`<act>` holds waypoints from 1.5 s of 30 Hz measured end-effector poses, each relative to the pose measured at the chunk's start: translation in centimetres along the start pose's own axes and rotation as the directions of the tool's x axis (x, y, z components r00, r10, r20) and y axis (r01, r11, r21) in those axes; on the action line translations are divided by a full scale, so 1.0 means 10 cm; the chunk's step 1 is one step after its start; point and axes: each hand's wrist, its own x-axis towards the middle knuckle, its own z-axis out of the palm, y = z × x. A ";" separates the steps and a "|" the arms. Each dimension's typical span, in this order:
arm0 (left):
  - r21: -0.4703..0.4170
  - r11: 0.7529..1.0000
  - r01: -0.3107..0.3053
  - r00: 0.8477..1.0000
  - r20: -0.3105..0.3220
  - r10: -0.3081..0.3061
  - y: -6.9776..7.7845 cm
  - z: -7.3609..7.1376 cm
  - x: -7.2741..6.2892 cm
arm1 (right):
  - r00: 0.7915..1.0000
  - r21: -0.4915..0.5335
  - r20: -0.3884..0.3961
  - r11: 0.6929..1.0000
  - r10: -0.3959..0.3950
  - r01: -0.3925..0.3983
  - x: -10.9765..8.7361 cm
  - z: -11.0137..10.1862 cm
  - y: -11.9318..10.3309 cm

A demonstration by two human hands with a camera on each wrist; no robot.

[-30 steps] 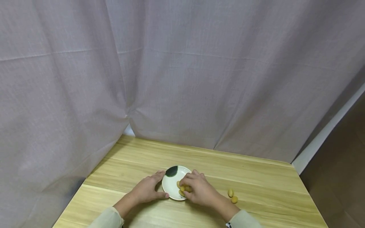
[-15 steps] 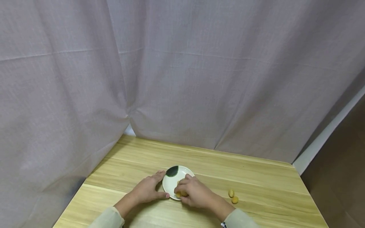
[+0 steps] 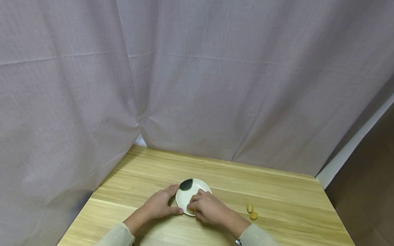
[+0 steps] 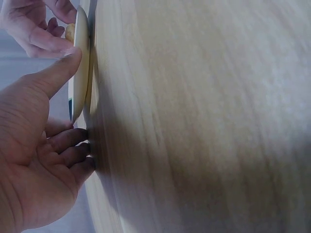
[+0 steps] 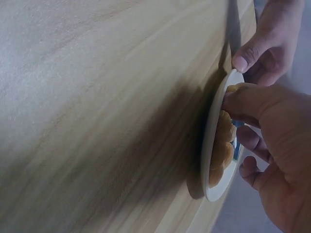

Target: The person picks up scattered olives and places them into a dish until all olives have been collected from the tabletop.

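A small white plate (image 3: 182, 199) with a dark green patch (image 3: 186, 185) lies on the table. My left hand (image 3: 158, 204) holds its left side, thumb at the near rim and fingertips at the far left rim. Over the near part of the plate, my right hand (image 3: 212, 206) pinches a yellow-brown oval piece (image 5: 234, 88) between thumb and finger. More lumpy oval pieces (image 5: 222, 150) sit in a row on the plate beneath that hand, mostly covered by it in the head view. Its other fingers are bent above the plate.
Two yellow-brown ovals (image 3: 251, 212) lie side by side on the wooden table (image 3: 292, 205), right of my right wrist. A grey curtain (image 3: 197, 85) hangs along the back and left of the table. A dark brown surface (image 3: 366, 181) stands on the right.
My right hand has moved slightly left and nearer over the plate, covering more of the pieces there. My left hand keeps its place on the rim.
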 end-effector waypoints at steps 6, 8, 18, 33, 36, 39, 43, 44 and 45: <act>0.006 1.000 -0.007 1.000 0.001 0.007 -0.03 0.02 0.01 | 1.000 -0.072 -0.005 0.997 -0.024 0.024 0.00 0.03 0.00; 0.007 1.000 -0.012 1.000 -0.002 0.012 -0.03 0.02 0.01 | 0.999 -0.109 -0.015 0.993 -0.039 0.037 0.00 0.04 0.00; 0.001 1.000 -0.006 1.000 0.005 0.006 0.01 0.00 0.00 | 0.995 -0.119 -0.081 0.992 -0.062 0.052 -0.05 0.05 0.00; 0.014 1.000 -0.008 1.000 -0.009 0.008 0.04 -0.01 0.00 | 0.968 0.149 -0.187 0.979 0.168 -0.141 -0.36 -0.04 0.14; 0.012 1.000 -0.008 1.000 -0.012 0.009 0.04 -0.01 0.00 | 0.962 0.133 -0.214 0.981 0.171 -0.145 -0.43 -0.05 0.18; 0.010 1.000 -0.007 1.000 -0.010 0.008 0.03 -0.01 -0.01 | 0.956 0.110 -0.233 0.982 0.178 -0.156 -0.48 -0.06 0.20; 0.007 1.000 -0.005 1.000 -0.008 0.005 0.03 0.00 0.00 | 0.948 0.077 -0.251 0.980 0.196 -0.182 -0.55 -0.08 0.22; 0.005 1.000 -0.004 1.000 -0.008 0.004 0.03 0.00 0.00 | 0.945 0.071 -0.254 0.979 0.203 -0.191 -0.56 -0.09 0.23; 0.006 1.000 -0.004 1.000 -0.010 0.004 0.03 0.00 0.00 | 0.943 0.066 -0.256 0.977 0.213 -0.203 -0.58 -0.10 0.24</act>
